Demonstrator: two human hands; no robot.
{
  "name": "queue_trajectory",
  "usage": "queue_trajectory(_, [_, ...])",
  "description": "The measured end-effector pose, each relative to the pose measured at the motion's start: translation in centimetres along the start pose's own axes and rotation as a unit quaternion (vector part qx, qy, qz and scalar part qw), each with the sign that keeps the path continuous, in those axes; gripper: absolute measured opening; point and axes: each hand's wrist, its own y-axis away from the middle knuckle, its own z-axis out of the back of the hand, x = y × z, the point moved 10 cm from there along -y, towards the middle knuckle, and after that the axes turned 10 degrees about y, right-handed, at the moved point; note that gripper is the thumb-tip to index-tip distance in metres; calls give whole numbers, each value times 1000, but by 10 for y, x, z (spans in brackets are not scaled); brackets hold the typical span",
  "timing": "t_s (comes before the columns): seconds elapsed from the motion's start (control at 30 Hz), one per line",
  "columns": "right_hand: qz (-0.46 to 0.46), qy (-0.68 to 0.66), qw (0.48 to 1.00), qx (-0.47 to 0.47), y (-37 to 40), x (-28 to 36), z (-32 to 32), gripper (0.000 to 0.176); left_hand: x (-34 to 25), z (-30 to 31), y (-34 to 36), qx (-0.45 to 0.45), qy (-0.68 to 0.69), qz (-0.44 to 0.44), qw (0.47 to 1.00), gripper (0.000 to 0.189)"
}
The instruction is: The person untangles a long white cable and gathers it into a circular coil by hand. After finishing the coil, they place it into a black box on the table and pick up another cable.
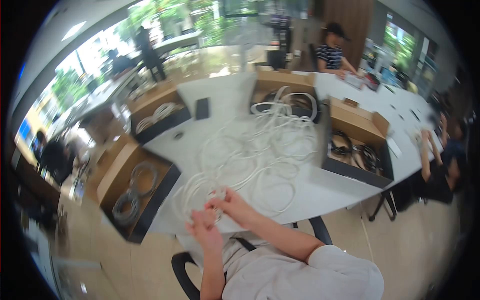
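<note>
Close to the near table edge, my right hand (229, 205) pinches a white cable (197, 187), which runs off in loose loops over the tabletop. Just below and to the left, my left hand (205, 227) is closed on the same cable, its fingers slightly blurred. A short stretch of cable shows between the two hands, but the cable's end is too small to make out. Beyond them a large tangle of white cable (282, 127) spreads across the table (220, 100) and reaches up over the rim of the back box (260, 95).
At left, one open box (160, 187) holds coiled grey cables; another (167, 125) has white coils. A box on the right (357, 170) contains black cables. A dark phone-like object (202, 108) lies near the back. Other people sit at the table's right side.
</note>
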Motion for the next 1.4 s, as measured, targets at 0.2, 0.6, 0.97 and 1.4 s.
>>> queue_trajectory(0.2, [25,-132,990,-42,4,7,13,27,13,-28,-15,7,134,80,988,41])
queue_trajectory(0.6, [355,-39,894,-270,85,75,60,28,84,-87,9,-7,250,295,922,35])
queue_trajectory(0.97, [530,260,680,-435,179,97,56,37,109,-131,53,65,287,426,856,33])
queue_trajectory(1.4, [573,251,588,-512,239,111,60,20,131,-154,90,90,341,567,745,34])
